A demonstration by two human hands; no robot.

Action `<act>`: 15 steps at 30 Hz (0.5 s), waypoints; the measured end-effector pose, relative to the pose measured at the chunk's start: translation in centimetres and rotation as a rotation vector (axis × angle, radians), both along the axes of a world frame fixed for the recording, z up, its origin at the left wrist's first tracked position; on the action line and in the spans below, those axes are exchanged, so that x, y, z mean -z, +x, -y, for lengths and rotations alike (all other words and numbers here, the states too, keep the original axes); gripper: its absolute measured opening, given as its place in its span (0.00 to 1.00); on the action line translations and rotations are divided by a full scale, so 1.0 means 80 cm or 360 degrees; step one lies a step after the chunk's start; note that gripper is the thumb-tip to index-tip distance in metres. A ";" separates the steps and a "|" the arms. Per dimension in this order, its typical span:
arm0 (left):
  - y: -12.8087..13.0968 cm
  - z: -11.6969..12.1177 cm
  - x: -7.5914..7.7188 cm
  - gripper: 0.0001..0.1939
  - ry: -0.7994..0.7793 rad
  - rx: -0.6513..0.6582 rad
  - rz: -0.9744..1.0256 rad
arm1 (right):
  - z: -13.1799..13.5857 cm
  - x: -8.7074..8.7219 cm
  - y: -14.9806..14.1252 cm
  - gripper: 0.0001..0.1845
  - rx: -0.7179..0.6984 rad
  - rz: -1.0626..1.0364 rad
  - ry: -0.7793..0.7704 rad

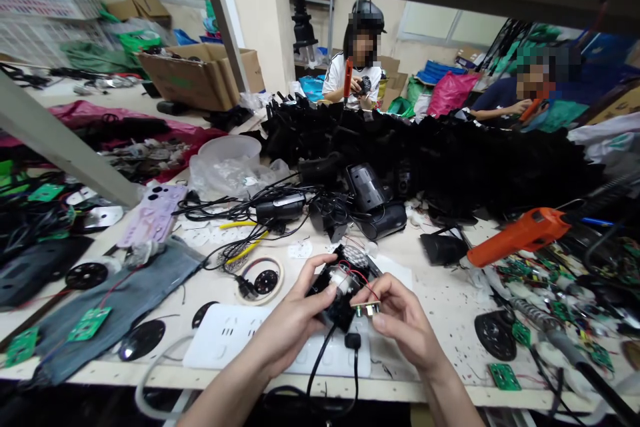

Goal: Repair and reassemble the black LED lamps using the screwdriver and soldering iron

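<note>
Both hands hold one small black open housing [341, 287] above the white power strip [235, 340] at the near table edge. Left hand [290, 323] grasps its left side, thumb on the white motor [340, 278] inside. Right hand [400, 320] pinches a small metal switch part [366, 309] at the housing's lower right, fingers closed on it. Progress, judged: housing lies open, motor seated, red wires [361, 278] loose on top, black cable [320, 360] hanging from the bottom; switch part not clearly seated, no cover on, so wiring looks mostly in and closing looks left. Orange screwdriver [520, 235] lies unused, well right. Containers: clear plastic tub [226, 150] at back left, with a crumpled clear bag, contents too blurred to tell; open cardboard box [200, 73] far left, contents hidden. Tape roll [260, 278] just left of the hands, a black disc in its middle. Long black pile [450, 153] of parts across the table middle; finished black units [375, 203] near it. Green boards [89, 322] on a grey cloth [125, 293] to the left. Two other people sit beyond the pile, each holding a tool.
</note>
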State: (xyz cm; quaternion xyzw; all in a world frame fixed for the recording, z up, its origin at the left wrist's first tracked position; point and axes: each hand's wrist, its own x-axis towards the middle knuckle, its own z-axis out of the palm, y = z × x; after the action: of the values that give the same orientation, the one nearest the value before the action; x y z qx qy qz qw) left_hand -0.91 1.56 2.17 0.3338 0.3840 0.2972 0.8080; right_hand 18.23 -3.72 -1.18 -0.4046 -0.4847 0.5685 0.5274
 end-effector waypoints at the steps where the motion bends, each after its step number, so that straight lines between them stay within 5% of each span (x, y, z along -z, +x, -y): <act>1: 0.002 0.001 0.002 0.29 -0.0003 -0.0009 -0.0006 | 0.001 0.000 0.000 0.12 -0.0015 0.0031 -0.0012; 8: 0.015 0.005 0.015 0.31 0.0169 -0.0100 -0.0099 | 0.009 -0.007 -0.005 0.11 0.0003 0.0626 0.0239; 15: 0.016 0.004 0.015 0.33 0.0325 -0.0095 -0.0147 | 0.003 0.005 0.000 0.22 0.0227 0.0390 0.0241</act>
State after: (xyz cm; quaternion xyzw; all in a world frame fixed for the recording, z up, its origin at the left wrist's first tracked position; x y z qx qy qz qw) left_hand 0.34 1.26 0.96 0.4160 0.3983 0.3431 0.7421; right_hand 18.22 -3.97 -1.57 -0.4634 -0.5569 0.4378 0.5324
